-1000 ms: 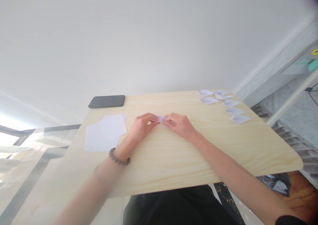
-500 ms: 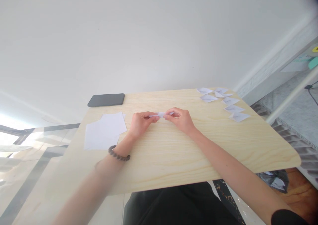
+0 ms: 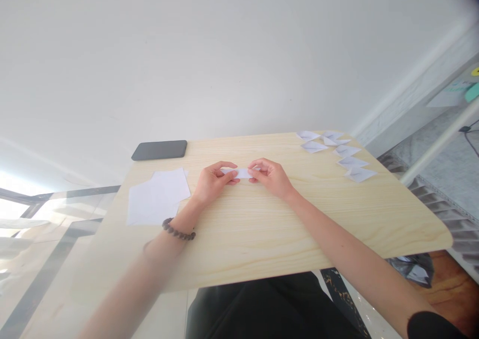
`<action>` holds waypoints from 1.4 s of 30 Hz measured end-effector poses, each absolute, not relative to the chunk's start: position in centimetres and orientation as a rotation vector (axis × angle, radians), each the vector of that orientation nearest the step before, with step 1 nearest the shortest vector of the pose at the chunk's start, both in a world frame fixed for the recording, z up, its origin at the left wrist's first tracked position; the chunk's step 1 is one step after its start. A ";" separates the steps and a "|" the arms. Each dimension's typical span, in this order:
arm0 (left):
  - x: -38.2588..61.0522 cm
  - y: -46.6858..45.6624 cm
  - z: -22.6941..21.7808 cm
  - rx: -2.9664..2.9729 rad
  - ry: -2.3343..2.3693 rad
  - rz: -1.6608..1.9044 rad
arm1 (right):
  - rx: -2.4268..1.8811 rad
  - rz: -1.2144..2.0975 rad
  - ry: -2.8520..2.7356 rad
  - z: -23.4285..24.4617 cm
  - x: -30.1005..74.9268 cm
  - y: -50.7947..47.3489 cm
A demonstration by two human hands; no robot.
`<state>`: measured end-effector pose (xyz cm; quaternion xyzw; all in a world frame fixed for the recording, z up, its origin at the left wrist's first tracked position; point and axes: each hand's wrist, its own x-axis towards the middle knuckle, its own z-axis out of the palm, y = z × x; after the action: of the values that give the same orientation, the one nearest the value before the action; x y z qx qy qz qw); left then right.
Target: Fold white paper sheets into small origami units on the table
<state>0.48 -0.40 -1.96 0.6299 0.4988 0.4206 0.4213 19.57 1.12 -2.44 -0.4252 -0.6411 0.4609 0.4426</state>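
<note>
A small strip of folded white paper (image 3: 243, 172) is held between my two hands, above the middle of the wooden table. My left hand (image 3: 214, 181) pinches its left end, thumb on top and fingers behind and below. On the other end my right hand (image 3: 271, 177) grips in the same way. Only the middle of the paper shows; both ends are partly covered by my fingers. A dark beaded bracelet (image 3: 178, 230) circles my left wrist.
Left of my hands lie flat white paper sheets (image 3: 157, 199), overlapping. A dark phone (image 3: 159, 150) rests at the table's back left corner. Several folded white paper pieces (image 3: 357, 174) lie along the back right of the wooden table (image 3: 258, 244). The wall (image 3: 239, 69) stands right behind the table.
The folded paper has turned so that more of its flat face shows. My fingers have shifted on it, with the upper fingers lifted and curled and the thumbs over its face.
</note>
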 end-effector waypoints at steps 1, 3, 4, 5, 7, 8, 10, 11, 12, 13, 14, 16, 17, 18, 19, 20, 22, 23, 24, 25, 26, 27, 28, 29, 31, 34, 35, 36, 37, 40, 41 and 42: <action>0.4 -0.4 -2.0 1.687 1.270 1.064 | -1.072 1.151 -1.594 -2.5 19.6 1.2; 0.2 -0.4 -1.9 1.958 1.287 1.118 | -1.095 1.164 -1.598 -2.6 19.8 1.2; 0.1 -0.4 -1.9 2.103 1.266 1.159 | -1.100 1.173 -1.598 -2.6 19.9 1.2; -0.1 -0.4 -1.8 2.245 1.221 1.195 | -1.101 1.184 -1.596 -2.5 19.9 1.2; -0.4 -0.3 -1.6 2.497 1.090 1.237 | -1.105 1.211 -1.583 -2.4 20.0 1.1; -0.5 -0.2 -1.5 2.596 1.024 1.242 | -1.107 1.230 -1.568 -2.2 20.0 1.0; -0.5 -0.2 -1.3 2.738 0.938 1.236 | -1.104 1.287 -1.534 -2.0 20.1 1.0; -0.5 -0.2 -1.3 2.780 0.923 1.237 | -1.100 1.323 -1.520 -1.9 20.2 1.0; -0.4 -0.2 -1.2 2.806 0.921 1.244 | -1.095 1.359 -1.514 -1.8 20.2 1.0; -0.4 -0.2 -1.2 2.823 0.925 1.254 | -1.091 1.385 -1.518 -1.8 20.2 1.0; -0.3 -0.3 -1.2 2.831 0.933 1.265 | -1.091 1.391 -1.531 -1.8 20.2 1.0; -0.2 -0.3 -1.2 2.831 0.955 1.288 | -1.085 1.322 -1.591 -1.8 20.0 0.8; -0.2 -0.4 -1.2 2.826 0.970 1.299 | -1.076 1.244 -1.638 -1.9 19.9 0.6; -0.2 -0.4 -1.2 2.821 0.986 1.310 | -1.053 1.141 -1.695 -1.9 19.8 0.5; -0.2 -0.4 -1.2 2.815 1.001 1.320 | -1.018 1.019 -1.770 -1.9 19.7 0.3; -0.2 -0.4 -1.2 2.809 1.014 1.328 | -0.974 0.877 -1.841 -2.0 19.6 0.2; -0.2 -0.3 -1.2 2.800 1.027 1.343 | -0.872 0.587 -1.968 -2.0 19.5 0.0; -0.2 -0.4 -1.1 2.798 1.028 1.347 | -0.830 0.462 -2.012 -1.9 19.5 -0.1; -0.2 -0.4 -1.1 2.797 1.031 1.350 | -0.797 0.364 -2.050 -1.9 19.5 -0.1; -0.2 -0.4 -1.1 2.798 1.035 1.352 | -0.775 0.288 -2.079 -1.9 19.5 -0.1; -0.2 -0.4 -1.1 2.800 1.040 1.352 | -0.763 0.229 -2.102 -1.9 19.5 0.0; -0.1 -0.5 -1.1 2.802 1.047 1.352 | -0.755 0.181 -2.124 -1.8 19.6 0.0; -0.1 -0.5 -1.1 2.802 1.055 1.353 | -0.749 0.139 -2.141 -1.8 19.6 0.0; -0.1 -0.5 -1.1 2.802 1.063 1.355 | -0.743 0.103 -2.153 -1.8 19.6 0.1; -0.1 -0.6 -1.1 2.801 1.073 1.355 | -0.736 0.052 -2.163 -1.8 19.6 0.1; 0.0 -0.7 -1.1 2.792 1.080 1.351 | -0.732 0.030 -2.165 -1.8 19.5 0.0; 0.0 -0.7 -1.1 2.788 1.076 1.352 | -0.733 0.033 -2.166 -1.8 19.5 -0.1; 0.1 -0.7 -1.1 2.785 1.067 1.353 | -0.734 0.038 -2.167 -1.8 19.4 -0.1; 0.1 -0.7 -1.1 2.783 1.052 1.353 | -0.735 0.045 -2.169 -1.8 19.4 -0.2; 0.3 -0.7 -1.1 2.781 1.007 1.344 | -0.743 0.070 -2.185 -1.7 19.3 -0.4; 0.3 -0.7 -1.2 2.781 0.999 1.337 | -0.747 0.080 -2.196 -1.6 19.3 -0.4; 0.3 -0.7 -1.2 2.778 0.996 1.330 | -0.750 0.093 -2.208 -1.6 19.3 -0.5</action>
<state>0.31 -0.75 -1.19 0.8571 0.3075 0.4105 -0.0477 19.25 -0.50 -1.56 -0.2954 -0.8700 0.0366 0.3929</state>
